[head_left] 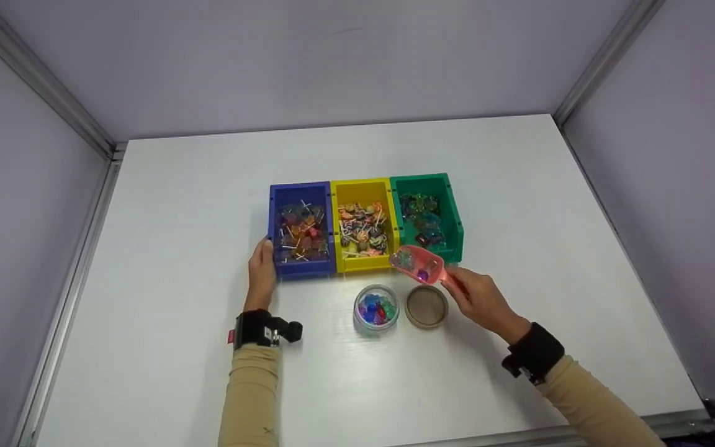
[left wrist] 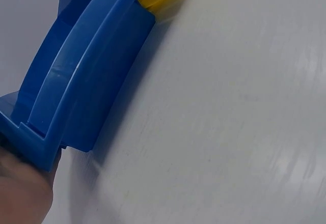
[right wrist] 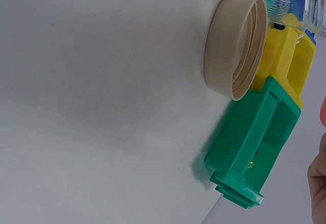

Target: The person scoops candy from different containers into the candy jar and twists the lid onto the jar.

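My right hand (head_left: 485, 301) grips the handle of a pink scoop (head_left: 435, 256). Clear and purple gem-like pieces lie in the scoop, which is held above the table by the front of the green bin (head_left: 455, 248). Left of and below it stands an uncapped clear jar (head_left: 377, 329) with colourful gem-like pieces inside. The jar's beige lid (right wrist: 224, 46) lies beside it, hollow side up. My left hand (head_left: 262, 276) rests against the outer left side of the blue bin (left wrist: 109, 76), near its front corner; most of its fingers are hidden there.
The yellow bin (head_left: 367, 266) stands between the blue and green ones, side by side. Lollipop-like pieces on white sticks fill the blue and yellow bins; gem-like pieces lie in the green. Walls (head_left: 345, 68) enclose the white table (head_left: 165, 347) at the back and sides.
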The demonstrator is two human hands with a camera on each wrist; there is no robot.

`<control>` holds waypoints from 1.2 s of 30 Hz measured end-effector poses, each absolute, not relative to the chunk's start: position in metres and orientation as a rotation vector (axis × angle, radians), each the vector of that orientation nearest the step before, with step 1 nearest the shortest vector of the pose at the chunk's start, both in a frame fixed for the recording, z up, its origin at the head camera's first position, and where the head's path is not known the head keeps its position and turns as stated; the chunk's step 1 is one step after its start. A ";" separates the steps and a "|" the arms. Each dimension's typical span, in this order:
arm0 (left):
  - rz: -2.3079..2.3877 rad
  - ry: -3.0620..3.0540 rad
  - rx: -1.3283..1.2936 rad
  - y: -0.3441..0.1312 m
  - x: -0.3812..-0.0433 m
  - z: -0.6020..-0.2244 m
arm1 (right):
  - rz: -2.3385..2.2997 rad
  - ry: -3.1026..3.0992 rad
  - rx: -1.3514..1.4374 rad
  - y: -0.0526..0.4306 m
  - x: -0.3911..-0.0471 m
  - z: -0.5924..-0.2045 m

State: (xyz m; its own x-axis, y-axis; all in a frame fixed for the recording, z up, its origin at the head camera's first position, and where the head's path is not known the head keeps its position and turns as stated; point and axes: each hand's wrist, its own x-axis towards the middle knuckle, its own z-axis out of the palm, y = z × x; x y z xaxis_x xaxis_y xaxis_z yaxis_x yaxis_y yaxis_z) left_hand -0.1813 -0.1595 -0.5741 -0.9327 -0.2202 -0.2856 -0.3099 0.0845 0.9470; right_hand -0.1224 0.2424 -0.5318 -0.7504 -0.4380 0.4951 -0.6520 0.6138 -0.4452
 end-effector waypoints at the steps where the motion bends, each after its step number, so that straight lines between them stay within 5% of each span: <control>1: 2.002 2.262 -0.552 -0.159 -0.181 -0.574 | 0.883 -2.504 0.889 0.242 -0.122 -0.531; 36: 2.002 2.287 -0.558 -0.159 -0.181 -0.573 | 0.788 -2.722 1.164 0.247 -0.108 -0.522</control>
